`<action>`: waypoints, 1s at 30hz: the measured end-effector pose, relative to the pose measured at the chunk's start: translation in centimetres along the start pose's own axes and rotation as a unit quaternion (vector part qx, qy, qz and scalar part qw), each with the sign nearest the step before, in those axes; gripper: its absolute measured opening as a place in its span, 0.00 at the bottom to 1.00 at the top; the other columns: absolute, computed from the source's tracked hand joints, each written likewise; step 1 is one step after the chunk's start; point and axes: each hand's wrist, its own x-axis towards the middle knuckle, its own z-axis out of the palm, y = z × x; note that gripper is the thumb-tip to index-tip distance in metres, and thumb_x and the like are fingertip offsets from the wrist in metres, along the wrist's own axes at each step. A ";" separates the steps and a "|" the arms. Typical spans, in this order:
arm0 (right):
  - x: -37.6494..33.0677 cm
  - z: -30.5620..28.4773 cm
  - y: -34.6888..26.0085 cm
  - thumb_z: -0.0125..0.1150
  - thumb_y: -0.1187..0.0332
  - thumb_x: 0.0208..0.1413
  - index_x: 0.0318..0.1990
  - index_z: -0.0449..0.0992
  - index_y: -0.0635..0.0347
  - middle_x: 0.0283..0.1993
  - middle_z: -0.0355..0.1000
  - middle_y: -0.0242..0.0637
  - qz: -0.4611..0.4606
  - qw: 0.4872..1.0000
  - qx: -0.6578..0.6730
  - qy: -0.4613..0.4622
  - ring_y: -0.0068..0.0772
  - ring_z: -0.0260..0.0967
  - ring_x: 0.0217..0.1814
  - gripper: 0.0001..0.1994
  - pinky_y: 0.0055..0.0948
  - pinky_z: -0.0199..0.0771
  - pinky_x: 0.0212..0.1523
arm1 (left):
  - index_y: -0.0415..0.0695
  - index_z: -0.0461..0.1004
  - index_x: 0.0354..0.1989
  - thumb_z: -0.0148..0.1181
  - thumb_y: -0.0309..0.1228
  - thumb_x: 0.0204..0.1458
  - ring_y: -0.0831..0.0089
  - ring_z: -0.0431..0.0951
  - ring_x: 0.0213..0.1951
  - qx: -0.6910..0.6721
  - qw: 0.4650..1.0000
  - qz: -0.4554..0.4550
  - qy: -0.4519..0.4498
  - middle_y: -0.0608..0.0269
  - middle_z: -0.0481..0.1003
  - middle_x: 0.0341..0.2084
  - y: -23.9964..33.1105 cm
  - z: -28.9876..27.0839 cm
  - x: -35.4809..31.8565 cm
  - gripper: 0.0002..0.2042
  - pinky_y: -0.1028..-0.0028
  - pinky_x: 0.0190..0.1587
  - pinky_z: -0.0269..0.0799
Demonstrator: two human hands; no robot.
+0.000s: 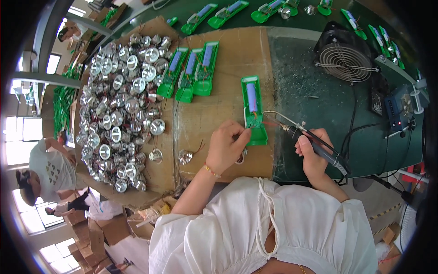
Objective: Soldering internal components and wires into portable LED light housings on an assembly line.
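Note:
A green plastic tray (252, 91) holding a blue battery cell and a small circuit board lies upright on the cardboard sheet (228, 68). My left hand (226, 146) pinches at its lower edge, fingertips touching the board end. My right hand (312, 153) grips a black-handled soldering iron (315, 141) whose metal tip points left at the board's red wires. A round silver reflector (185, 158) with thin wires lies just left of my left hand.
A large heap of silver round reflectors (121, 100) fills the left. Three more green trays (189, 71) sit beside it, several others (219, 13) along the far edge. A small black fan (344, 55) and a control box (394, 112) stand at right. Another person (45, 169) sits at left.

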 end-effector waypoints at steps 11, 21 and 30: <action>2.8 -2.5 1.5 0.60 0.72 0.49 0.31 0.67 0.64 0.21 0.69 0.34 0.003 0.996 -0.040 0.076 0.16 0.64 0.20 0.07 0.17 0.65 0.21 | 0.37 0.73 0.20 0.54 0.28 0.44 0.75 0.73 0.17 0.048 0.998 -0.032 -0.032 0.59 0.73 0.13 1.5 -1.6 8.5 0.08 0.76 0.21 0.67; 2.6 -2.7 2.2 0.64 0.73 0.45 0.30 0.68 0.62 0.23 0.70 0.32 0.038 0.994 -0.074 0.069 0.16 0.63 0.22 0.09 0.19 0.65 0.24 | 0.43 0.77 0.26 0.52 0.33 0.45 0.53 0.76 0.32 0.406 0.906 0.095 0.069 0.50 0.75 0.26 5.1 -3.9 33.9 0.09 0.61 0.37 0.72; 3.9 -3.4 1.5 0.64 0.75 0.43 0.30 0.66 0.61 0.27 0.70 0.36 -0.028 0.996 -0.084 0.012 0.22 0.66 0.24 0.11 0.22 0.66 0.24 | 0.49 0.75 0.29 0.60 0.38 0.44 0.60 0.73 0.36 0.300 0.913 0.218 0.169 0.60 0.70 0.32 6.0 0.4 38.8 0.08 0.63 0.35 0.71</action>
